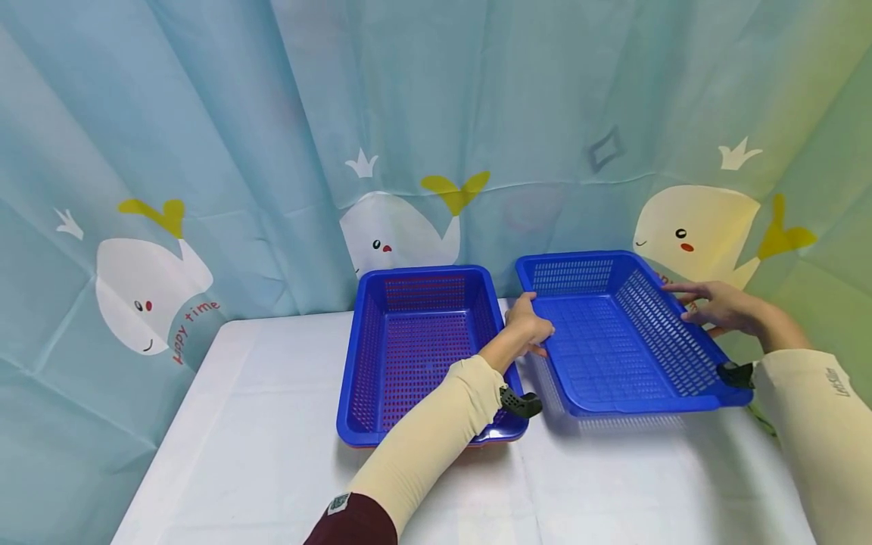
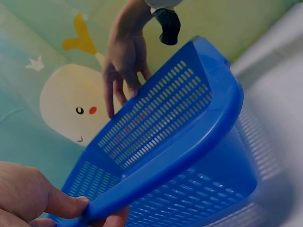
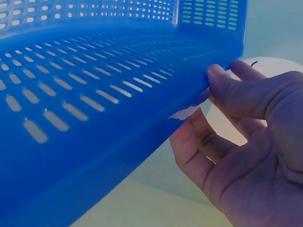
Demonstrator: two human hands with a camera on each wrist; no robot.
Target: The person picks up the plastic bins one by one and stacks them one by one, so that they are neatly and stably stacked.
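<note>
A blue plastic basket (image 1: 599,341) with slotted walls is held tilted above the right part of the table. My left hand (image 1: 527,325) grips its left rim, thumb over the edge and fingers under it, as the left wrist view shows. At the opposite rim, my right hand (image 1: 722,306) pinches the edge between thumb and fingers (image 3: 189,146). Left of it, another blue basket (image 1: 347,363) stands on the table, with red showing through its slots and a red edge under its front rim. My left forearm passes over that basket's front right corner.
The white table (image 1: 259,424) extends to the left and front of the baskets. Behind it hangs a light blue curtain (image 1: 272,151) printed with whales, close to the baskets' far rims. Each wrist wears a dark strap (image 1: 521,403).
</note>
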